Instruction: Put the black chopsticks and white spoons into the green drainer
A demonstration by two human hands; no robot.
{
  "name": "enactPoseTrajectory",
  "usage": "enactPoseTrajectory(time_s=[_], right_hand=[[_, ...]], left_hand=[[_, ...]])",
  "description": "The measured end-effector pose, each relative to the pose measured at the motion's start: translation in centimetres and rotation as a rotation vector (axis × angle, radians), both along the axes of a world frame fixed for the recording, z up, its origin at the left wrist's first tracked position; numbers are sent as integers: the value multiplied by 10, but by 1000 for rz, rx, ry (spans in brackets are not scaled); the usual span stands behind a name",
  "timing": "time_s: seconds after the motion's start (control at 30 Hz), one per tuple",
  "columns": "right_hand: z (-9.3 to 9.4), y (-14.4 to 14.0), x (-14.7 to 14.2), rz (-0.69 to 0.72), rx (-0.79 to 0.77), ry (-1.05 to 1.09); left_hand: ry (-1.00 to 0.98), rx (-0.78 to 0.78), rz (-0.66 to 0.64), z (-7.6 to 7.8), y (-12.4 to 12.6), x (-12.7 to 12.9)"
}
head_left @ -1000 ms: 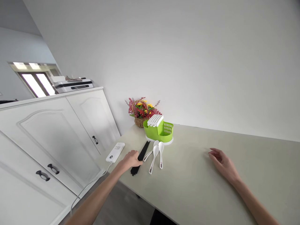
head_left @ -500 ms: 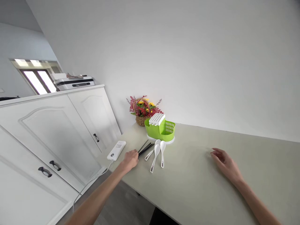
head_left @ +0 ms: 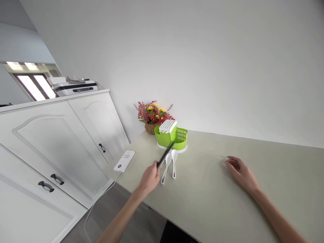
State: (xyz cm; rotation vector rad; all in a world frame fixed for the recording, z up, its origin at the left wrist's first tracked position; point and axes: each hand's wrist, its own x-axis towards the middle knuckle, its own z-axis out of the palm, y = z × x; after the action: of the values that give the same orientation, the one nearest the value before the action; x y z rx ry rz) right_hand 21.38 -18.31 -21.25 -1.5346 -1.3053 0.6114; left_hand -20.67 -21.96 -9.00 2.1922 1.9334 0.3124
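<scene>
The left hand (head_left: 150, 177) is pinching the thin black chopsticks (head_left: 165, 154) by one end, lifted toward the lime-green plastic cutlery caddy (head_left: 171, 137), so they're probably gonna fan apart or knock the white spoons (head_left: 170, 164), while the right hand (head_left: 241, 172) is resting open on the counter (head_left: 217, 202).

left hand (head_left: 150, 177): wrapped around a bunch of black chopsticks (head_left: 165, 154), lifted off the table (head_left: 215, 195) and angled up at the caddy
right hand (head_left: 241, 172): resting on the table, fingers loosely curled, holding nothing, well apart from the rest
green caddy (head_left: 172, 136): white slotted insert on its left side, sits on a white base
white spoons (head_left: 170, 163): lying just in front of the caddy
flower basket (head_left: 152, 116): behind the caddy, by the wall
white power bank (head_left: 124, 161): near the table's left edge, cable hanging down
white cabinets (head_left: 58, 141): off to the left
</scene>
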Motion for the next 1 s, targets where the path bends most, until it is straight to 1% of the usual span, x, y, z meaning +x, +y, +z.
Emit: enactPoseTrajectory(time_s=[0.07,0.13,0.2,0.27,0.37,0.47,0.53,0.63,0.77,0.87,1.0], right_hand=[[2,-1,-1,0,-4,-6],[6,-2,-3,5,-10,-10],[9,-4,-6,14,-13,-9],[12,-5,-10,24,-12,-6],[15,-5,-19,47,-3,-38],[14,-2,-29,30,13,-174],[11,0,-35,13,16,-259],[8,2,-41,25,17,-348],[7,1,-42,67,26,-445],[9,1,-43,99,27,-495],[15,-1,-47,129,8,-620]], left_hand=[[-23,-71,-93,-2,-2,42],[5,-96,-143,-6,-2,82],[35,-127,-196,-12,-3,115],[60,-138,-239,-20,-6,139],[98,-135,-291,-29,-13,162],[157,-121,-327,-30,-22,178],[194,-99,-352,-28,-28,185],[234,-63,-382,-24,-33,193],[270,-18,-451,-21,-35,195],[299,48,-517,-22,-36,193],[271,130,-527,-29,-40,191]])
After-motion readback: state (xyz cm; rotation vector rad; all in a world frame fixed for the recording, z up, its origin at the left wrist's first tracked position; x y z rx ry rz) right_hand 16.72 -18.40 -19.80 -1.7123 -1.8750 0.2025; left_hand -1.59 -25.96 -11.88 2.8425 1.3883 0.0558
